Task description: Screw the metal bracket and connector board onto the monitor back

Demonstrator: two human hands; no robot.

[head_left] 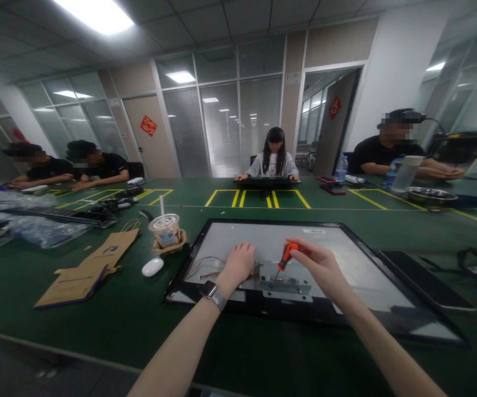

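My right hand (315, 258) is closed around the orange and black handle of a screwdriver (287, 255). The shaft slants down to a metal bracket (287, 289) with a circuit board on it. This bracket sits on the back of a black-framed flat display panel (358, 253), which lies on the table. My left hand (241, 261) rests palm down on the panel, just left of the bracket, its fingers pointing forward and its fingertips partly hidden. Thin wires (207, 266) run along the panel by that hand.
Left of the panel stand a drink cup (166, 230) in a cardboard holder, a white earbud case (153, 267) and a paper bag (97, 262). A dark flat slab (426, 278) lies to the right. Several people sit across the green table (188, 204).
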